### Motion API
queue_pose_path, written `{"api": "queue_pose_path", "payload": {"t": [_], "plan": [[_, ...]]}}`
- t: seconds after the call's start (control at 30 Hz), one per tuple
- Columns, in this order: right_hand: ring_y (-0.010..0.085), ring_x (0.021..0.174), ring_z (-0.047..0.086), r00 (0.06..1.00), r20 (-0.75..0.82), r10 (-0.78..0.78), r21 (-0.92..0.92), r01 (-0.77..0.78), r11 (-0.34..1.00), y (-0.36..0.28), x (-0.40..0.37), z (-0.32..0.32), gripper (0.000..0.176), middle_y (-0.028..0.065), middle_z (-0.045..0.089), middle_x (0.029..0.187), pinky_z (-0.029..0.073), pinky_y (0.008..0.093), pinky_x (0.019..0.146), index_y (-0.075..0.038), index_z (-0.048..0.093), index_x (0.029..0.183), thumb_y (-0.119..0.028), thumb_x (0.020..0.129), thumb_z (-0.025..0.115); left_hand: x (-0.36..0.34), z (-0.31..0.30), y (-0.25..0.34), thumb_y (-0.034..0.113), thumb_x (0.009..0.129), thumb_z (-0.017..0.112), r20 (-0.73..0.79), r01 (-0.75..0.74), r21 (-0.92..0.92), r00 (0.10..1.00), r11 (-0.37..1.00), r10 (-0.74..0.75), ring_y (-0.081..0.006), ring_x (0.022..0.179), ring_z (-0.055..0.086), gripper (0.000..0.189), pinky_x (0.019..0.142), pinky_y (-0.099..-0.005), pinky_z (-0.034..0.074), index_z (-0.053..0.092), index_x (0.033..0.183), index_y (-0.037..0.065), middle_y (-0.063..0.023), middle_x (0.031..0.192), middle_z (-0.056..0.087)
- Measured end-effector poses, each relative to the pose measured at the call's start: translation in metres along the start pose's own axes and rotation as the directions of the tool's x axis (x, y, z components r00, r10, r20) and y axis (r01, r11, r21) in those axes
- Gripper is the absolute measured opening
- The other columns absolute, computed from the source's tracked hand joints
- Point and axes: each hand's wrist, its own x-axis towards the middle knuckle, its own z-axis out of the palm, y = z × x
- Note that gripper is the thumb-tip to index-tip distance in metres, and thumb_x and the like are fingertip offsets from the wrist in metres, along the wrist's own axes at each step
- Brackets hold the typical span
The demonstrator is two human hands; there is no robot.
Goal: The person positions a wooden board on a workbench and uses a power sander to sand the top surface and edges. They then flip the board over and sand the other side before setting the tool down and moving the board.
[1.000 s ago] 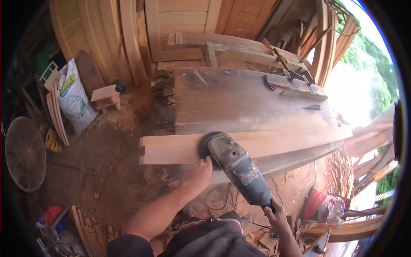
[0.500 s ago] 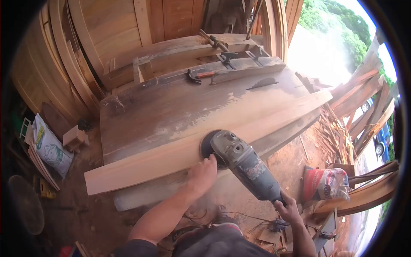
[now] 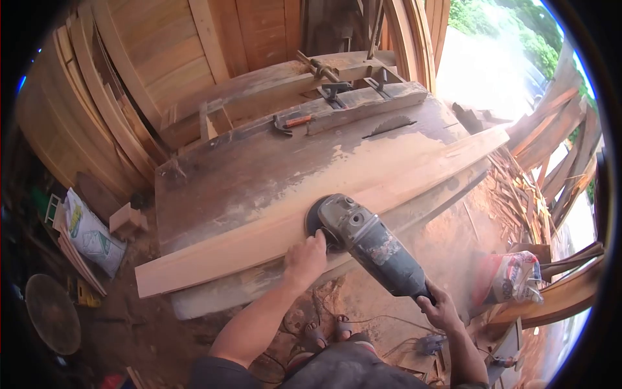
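An angle grinder (image 3: pixel 379 249) with a dark round disc (image 3: pixel 315 217) rests on a long pale plank (image 3: pixel 214 259). My left hand (image 3: pixel 306 259) is closed at the grinder's head, close beside the disc; the side handle it seems to hold is hidden by the fingers. Around the rear handle, my right hand (image 3: pixel 442 308) is wrapped. The plank lies along the near side of a dusty wooden worktable (image 3: pixel 214 201), and the disc meets its upper face near the middle.
A hammer (image 3: pixel 295 123), a toothed saw blade (image 3: pixel 391 126) and clamps (image 3: pixel 334 91) lie toward the table's far side. Filled sacks (image 3: pixel 94 233) stand left, with another bag (image 3: pixel 515 275) at right. Wood scraps (image 3: pixel 518 194) and a cord (image 3: pixel 369 319) lie on the floor.
The camera view has shifted slightly, and my feet now show below the table. Both hands keep their hold on the grinder, which stays near the same stretch of plank.
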Motion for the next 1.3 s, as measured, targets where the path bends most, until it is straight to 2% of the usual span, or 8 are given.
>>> {"api": "queue_pose_path", "payload": {"t": [0.13,0.37,0.6,0.8,0.87,1.0,1.27,1.3], "plan": [[0.0490,0.112,0.070,0.968,0.129,-0.216,-0.132,0.233,0.964,-0.042,0.015,0.058,0.071,0.0331,0.070,0.118,0.056,0.0479,0.093,-0.013,0.048,0.159,-0.032,0.096,0.073,-0.064,-0.034,-0.074,0.006,0.087,0.065,0.056,0.248,-0.020,0.967,0.968,-0.247,-0.0463,0.097,0.073,0.047,0.087,-0.0547,0.059,0.058,0.132,-0.007,-0.0251,0.105,0.076],[0.0493,0.108,0.070,0.951,0.289,-0.114,-0.236,0.186,0.954,-0.071,0.025,0.076,0.072,0.0291,0.074,0.112,0.056,0.0518,0.094,-0.019,0.045,0.161,-0.042,0.098,0.070,-0.101,-0.031,-0.114,0.018,0.088,0.073,-0.018,0.296,0.015,0.955,0.955,-0.296,-0.0448,0.097,0.074,0.041,0.085,-0.0541,0.059,0.060,0.120,-0.004,-0.0254,0.100,0.076],[0.0413,0.119,0.071,0.996,0.074,-0.040,-0.096,0.047,0.994,-0.007,0.031,-0.027,0.066,0.0293,0.073,0.121,0.055,0.0434,0.100,-0.010,0.051,0.157,-0.026,0.095,0.072,0.007,-0.003,0.013,0.015,0.097,0.060,0.061,0.116,0.026,0.991,0.993,-0.118,-0.0419,0.093,0.077,0.032,0.083,-0.0536,0.062,0.059,0.123,-0.002,-0.0234,0.104,0.076],[0.0232,0.102,0.073,0.990,-0.106,0.091,0.005,-0.091,0.996,0.075,0.059,-0.143,0.068,0.0210,0.077,0.106,0.056,0.0379,0.095,-0.002,0.051,0.155,-0.023,0.093,0.068,0.140,0.023,0.154,0.010,0.099,0.054,0.143,-0.046,-0.026,0.989,0.999,0.049,-0.0409,0.098,0.077,0.026,0.085,-0.0530,0.062,0.059,0.123,-0.001,-0.0230,0.108,0.076],[0.0131,0.074,0.064,0.979,-0.153,0.137,0.130,-0.117,0.985,0.099,0.074,-0.182,0.068,0.0067,0.068,0.083,0.055,0.0330,0.070,-0.001,0.053,0.154,-0.026,0.092,0.065,0.186,0.030,0.203,0.009,0.099,0.054,0.158,-0.134,-0.051,0.977,0.990,0.141,-0.0388,0.097,0.078,0.021,0.083,-0.0491,0.063,0.059,0.117,-0.002,-0.0233,0.107,0.076],[0.0095,0.065,0.059,0.968,-0.243,0.062,0.128,-0.031,0.991,0.133,0.108,-0.241,0.063,0.0029,0.065,0.080,0.051,0.0284,0.060,-0.002,0.051,0.156,-0.027,0.098,0.058,0.257,0.056,0.277,0.009,0.098,0.053,0.037,-0.224,-0.090,0.973,0.970,0.228,-0.0384,0.094,0.078,0.018,0.081,-0.0501,0.063,0.059,0.113,0.001,-0.0213,0.100,0.077],[0.0087,0.068,0.059,0.986,-0.161,0.041,0.156,-0.016,0.988,0.118,0.128,-0.234,0.067,0.0029,0.064,0.084,0.052,0.0279,0.062,-0.002,0.053,0.155,-0.033,0.097,0.066,0.250,0.032,0.248,0.010,0.100,0.054,0.156,-0.095,-0.043,0.983,0.995,0.100,-0.0389,0.097,0.078,0.021,0.085,-0.0496,0.063,0.061,0.117,-0.001,-0.0221,0.107,0.077],[0.0125,0.076,0.065,0.990,-0.116,0.077,0.126,-0.063,0.990,0.106,0.125,-0.230,0.069,0.0096,0.071,0.091,0.056,0.0318,0.072,0.000,0.052,0.154,-0.035,0.096,0.068,0.239,0.028,0.237,0.010,0.100,0.054,0.153,-0.084,-0.043,0.984,0.996,0.090,-0.0393,0.098,0.078,0.021,0.086,-0.0501,0.062,0.060,0.117,-0.001,-0.0222,0.107,0.077]]}}
